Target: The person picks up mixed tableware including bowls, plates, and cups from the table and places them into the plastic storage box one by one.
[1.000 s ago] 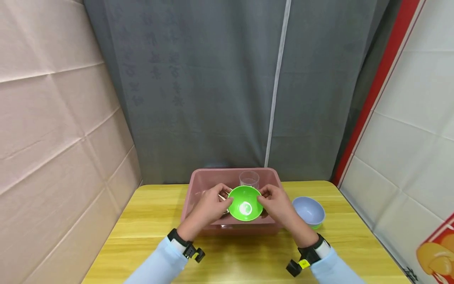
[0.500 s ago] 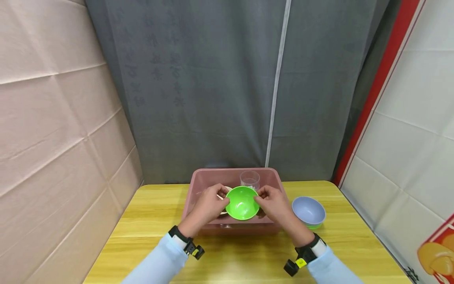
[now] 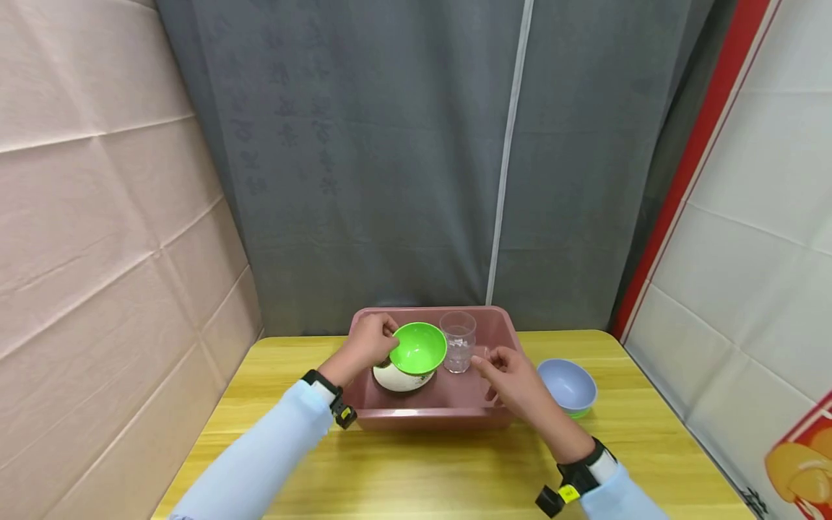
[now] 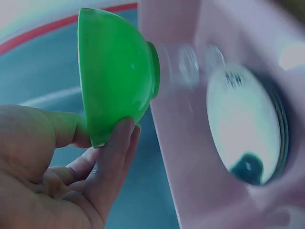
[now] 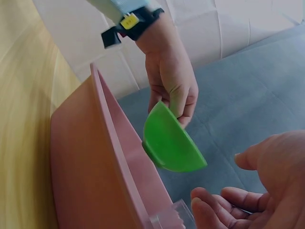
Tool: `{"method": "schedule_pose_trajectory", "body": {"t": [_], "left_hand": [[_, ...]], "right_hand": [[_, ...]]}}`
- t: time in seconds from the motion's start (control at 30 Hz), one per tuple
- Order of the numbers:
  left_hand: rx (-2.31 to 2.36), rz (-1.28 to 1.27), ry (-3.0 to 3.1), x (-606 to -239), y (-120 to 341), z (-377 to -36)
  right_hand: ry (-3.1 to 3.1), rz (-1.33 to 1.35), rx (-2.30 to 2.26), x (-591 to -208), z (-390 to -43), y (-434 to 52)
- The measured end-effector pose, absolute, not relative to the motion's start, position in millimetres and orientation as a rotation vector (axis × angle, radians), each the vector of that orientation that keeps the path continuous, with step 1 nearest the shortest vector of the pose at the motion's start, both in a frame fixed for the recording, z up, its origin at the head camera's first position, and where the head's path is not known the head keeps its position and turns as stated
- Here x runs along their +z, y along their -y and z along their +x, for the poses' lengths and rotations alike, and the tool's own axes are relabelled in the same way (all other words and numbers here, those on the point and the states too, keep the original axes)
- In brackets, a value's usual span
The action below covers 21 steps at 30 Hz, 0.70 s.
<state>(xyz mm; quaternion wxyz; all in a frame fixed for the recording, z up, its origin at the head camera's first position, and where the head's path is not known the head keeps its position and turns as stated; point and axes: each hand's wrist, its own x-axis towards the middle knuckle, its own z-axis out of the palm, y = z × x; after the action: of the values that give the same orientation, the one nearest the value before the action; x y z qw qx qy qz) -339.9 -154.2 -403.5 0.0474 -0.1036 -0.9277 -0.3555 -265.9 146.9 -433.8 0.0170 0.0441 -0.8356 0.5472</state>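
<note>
My left hand [image 3: 372, 341] pinches the rim of a green bowl [image 3: 419, 349], thumb on one side and fingers on the other. The bowl hangs tilted above a pink plastic tub [image 3: 430, 414]. Under it, inside the tub, sits a white bowl [image 3: 398, 378] with a dark rim, which looks upside down in the left wrist view. A clear cup [image 3: 458, 343] stands to the right of the green bowl, also in the tub. My right hand [image 3: 510, 379] hovers over the tub's right side near the cup, holding nothing, its fingers loosely bent and apart from the bowl.
To the right of the tub, a blue bowl [image 3: 567, 385] rests on something green on the wooden table [image 3: 448, 469]. A grey curtain [image 3: 390, 180] hangs behind the table, with pale cloth walls on both sides.
The right hand has let go of the green bowl and moved slightly right. The left hand has carried the bowl left and farther back, uncovering the white bowl and more of the cup.
</note>
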Motion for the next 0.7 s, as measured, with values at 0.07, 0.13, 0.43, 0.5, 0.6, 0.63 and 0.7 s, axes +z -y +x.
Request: {"method": "schedule_pose_trajectory", "body": {"t": [0.07,0.13,0.43,0.5,0.6,0.63,0.7], "left_hand": [[-1.049,-0.273,2.879,-402,159,-352],[-1.02,-0.234,2.927,-402,164,-364],[-0.849,-0.153,3.152,-412,176,-416],[-0.732,-0.181,3.21,-417,178,-423],[-0.504,-0.213,3.282,-424,181,-427],[-0.461,-0.212,3.303,-426,183,-428],[-0.42,-0.202,3.338,-429,185,-429]], "right_hand": [[2.614,0.121,1.678,-434,-263,-152],[2.625,0.112,1.657,-434,-260,-156],[2.629,0.046,1.661,-434,-251,-165],[2.627,0.042,1.675,-435,-251,-166],[2.627,0.033,1.686,-435,-249,-166],[2.629,0.032,1.684,-436,-249,-166],[2.629,0.034,1.686,-436,-248,-167]]}}
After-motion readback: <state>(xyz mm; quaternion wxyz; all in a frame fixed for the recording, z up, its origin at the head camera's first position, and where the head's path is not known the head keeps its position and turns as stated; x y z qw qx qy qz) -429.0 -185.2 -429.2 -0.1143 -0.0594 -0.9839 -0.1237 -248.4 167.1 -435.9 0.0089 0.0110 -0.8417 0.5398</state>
